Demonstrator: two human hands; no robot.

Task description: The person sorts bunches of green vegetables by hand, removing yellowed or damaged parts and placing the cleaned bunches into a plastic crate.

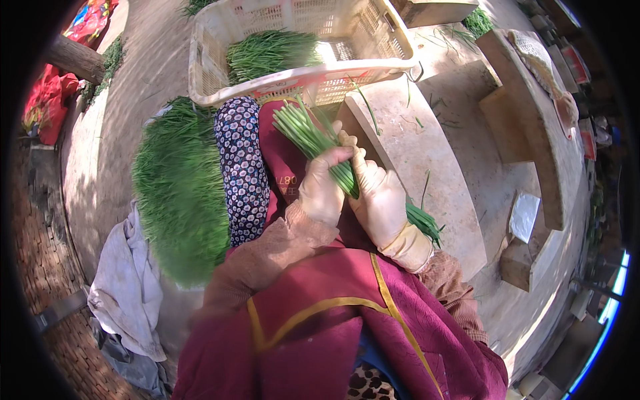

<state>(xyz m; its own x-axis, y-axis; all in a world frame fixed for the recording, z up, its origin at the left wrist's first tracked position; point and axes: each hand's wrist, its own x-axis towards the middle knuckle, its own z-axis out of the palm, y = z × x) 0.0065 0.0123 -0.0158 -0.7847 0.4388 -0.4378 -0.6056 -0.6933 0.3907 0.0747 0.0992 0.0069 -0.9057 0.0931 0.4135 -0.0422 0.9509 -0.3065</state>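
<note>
A bundle of green chives [312,132] is held over my lap, slanting from upper left to lower right. My left hand [325,182], in a pale thin glove, is wrapped around its middle with the thumb across the front. Against the bundle's lower end, my right hand [377,192] is closed, its fingertips meeting the left thumb. Whether a tie lies between the fingers cannot be made out. More cut chives [424,222] lie on the stone slab [425,130], partly behind my right wrist. A large heap of chives [180,190] lies to the left of my knee.
A cream plastic crate [300,95] ahead holds a pile of chives [270,52]. A stone bench [530,115] with a cloth on it stands at right, near a wooden block [517,262]. A grey cloth [127,290] lies at left, and red bags [50,105] farther off.
</note>
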